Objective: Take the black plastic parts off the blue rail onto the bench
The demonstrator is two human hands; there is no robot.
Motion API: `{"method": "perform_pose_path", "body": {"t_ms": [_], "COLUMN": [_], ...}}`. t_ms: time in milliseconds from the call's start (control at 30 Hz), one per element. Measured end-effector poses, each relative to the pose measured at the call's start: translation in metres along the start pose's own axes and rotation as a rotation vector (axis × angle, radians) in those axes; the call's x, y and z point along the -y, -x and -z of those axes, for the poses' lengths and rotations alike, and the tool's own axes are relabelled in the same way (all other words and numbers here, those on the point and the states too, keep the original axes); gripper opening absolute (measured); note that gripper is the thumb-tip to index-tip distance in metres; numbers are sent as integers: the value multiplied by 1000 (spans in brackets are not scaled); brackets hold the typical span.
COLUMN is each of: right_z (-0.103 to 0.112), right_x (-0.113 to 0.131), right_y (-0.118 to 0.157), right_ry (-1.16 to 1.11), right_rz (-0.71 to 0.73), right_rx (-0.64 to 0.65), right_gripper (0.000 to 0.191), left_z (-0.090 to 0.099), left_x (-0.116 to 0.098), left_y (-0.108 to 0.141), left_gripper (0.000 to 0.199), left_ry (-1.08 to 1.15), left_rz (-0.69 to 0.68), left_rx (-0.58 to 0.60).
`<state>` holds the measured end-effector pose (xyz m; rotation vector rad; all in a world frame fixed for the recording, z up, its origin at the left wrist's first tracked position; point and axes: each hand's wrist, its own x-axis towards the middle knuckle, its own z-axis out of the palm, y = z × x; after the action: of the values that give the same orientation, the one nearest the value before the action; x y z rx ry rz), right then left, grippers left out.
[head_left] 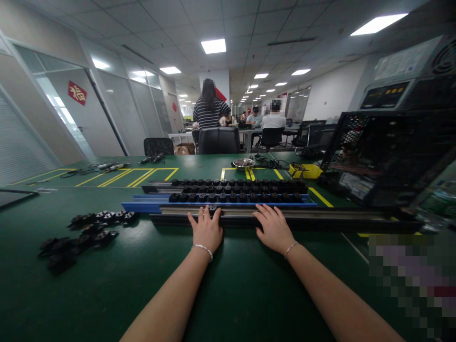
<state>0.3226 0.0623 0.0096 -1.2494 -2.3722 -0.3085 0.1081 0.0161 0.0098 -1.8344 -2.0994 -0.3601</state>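
A long black rail [338, 217] with a pale channel lies across the table in front of me. My left hand [207, 231] rests on it with fingers spread, around a small black part [213, 208] seated in the channel. My right hand [274, 228] lies further right on the same rail, fingers stretched out and holding nothing. Just behind is a blue rail [142, 207] lined with a row of black parts [233, 197]. Another dark rail [151, 189] at the back carries a similar row [203, 182].
Loose black parts [83, 240] lie in a cluster at the left of the green table [228, 289]. A metal bowl [243, 164], cables [270, 163] and a yellow tray [305, 171] are at the back. An open computer case [384, 161] stands at the right. People sit and stand beyond.
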Motion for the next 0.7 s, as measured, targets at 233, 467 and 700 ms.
{"method": "perform_pose_path", "body": {"t_ms": [233, 467, 700], "right_z": [0, 1, 0], "right_x": [0, 0, 0], "right_y": [0, 0, 0], "right_ry": [5, 6, 9], "right_rz": [-7, -6, -7], "right_rx": [5, 12, 11], "right_gripper": [40, 40, 40], "left_z": [1, 1, 0], "left_x": [1, 3, 6], "left_y": [0, -1, -1], "left_gripper": [57, 56, 55], "left_ry": [-2, 1, 2], "left_rz": [26, 47, 49], "left_rx": [17, 28, -1]}}
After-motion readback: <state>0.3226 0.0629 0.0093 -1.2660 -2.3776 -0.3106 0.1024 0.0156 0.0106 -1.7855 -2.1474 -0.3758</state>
